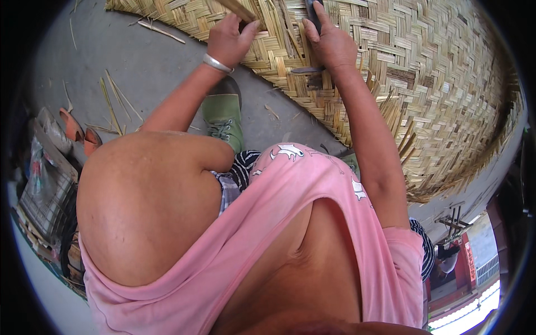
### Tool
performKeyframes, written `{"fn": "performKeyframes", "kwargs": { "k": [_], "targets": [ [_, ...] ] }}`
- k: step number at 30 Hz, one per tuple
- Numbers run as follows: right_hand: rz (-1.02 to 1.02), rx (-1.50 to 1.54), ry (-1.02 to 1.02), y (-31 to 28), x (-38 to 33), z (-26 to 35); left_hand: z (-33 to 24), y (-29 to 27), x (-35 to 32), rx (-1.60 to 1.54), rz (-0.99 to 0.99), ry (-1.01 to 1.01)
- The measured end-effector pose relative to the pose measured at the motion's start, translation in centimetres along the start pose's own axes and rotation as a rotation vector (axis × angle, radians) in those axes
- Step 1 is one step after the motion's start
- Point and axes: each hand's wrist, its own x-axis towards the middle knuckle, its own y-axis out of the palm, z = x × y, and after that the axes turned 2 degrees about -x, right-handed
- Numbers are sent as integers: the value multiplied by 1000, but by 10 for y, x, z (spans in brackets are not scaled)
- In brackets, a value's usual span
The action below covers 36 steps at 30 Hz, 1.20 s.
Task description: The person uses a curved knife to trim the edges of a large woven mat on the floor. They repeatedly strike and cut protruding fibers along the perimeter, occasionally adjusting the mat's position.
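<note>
A large woven mat of pale split strips (424, 72) lies across the upper right, with loose strip ends along its near edge. At that edge my left hand (231, 40), a silver bracelet on its wrist, is closed round a brown wooden stick (239, 9) whose far end leaves the picture. To its right, over the weave, my right hand (333, 46) grips a dark, narrow tool (313, 15), index finger laid along it. Most of that tool is hidden or out of view. A thin dark metal piece (307, 70) shows below the right hand; whether it belongs to the tool I cannot tell.
Grey floor (151, 70) with scattered strips (111, 103) lies to the left. My green shoe (222, 114) stands near the mat's edge. Orange-brown shoes (78, 131) and a wire rack with plastic bags (47, 184) are at far left. Another person (446, 259) appears at lower right.
</note>
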Motion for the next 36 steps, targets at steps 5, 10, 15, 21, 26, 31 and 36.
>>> {"fn": "performKeyframes", "kwargs": {
  "k": [5, 10, 15, 21, 26, 31, 36],
  "targets": [
    [-22, 10, -20, 1, 2, -1, 4, -9, 47, -235, 357, -301],
    [-61, -18, -35, 17, 6, -9, -4, -18, 88, -267, 726, -644],
    [61, 9, 6, 1, 4, -2, -10, -39, 127, -121, 763, -599],
    [146, 155, 29, -13, 9, 1, 26, -59, 185, -707, 346, -671],
    [172, 261, 20, -28, 11, -6, 56, -37, 198, -695, 346, -691],
    [115, 116, -126, -49, 6, -9, 64, -31, 188, -776, 358, -746],
    [155, -192, -423, -79, -3, -19, 59, -40, 205, -582, 491, -710]
  ]
}}
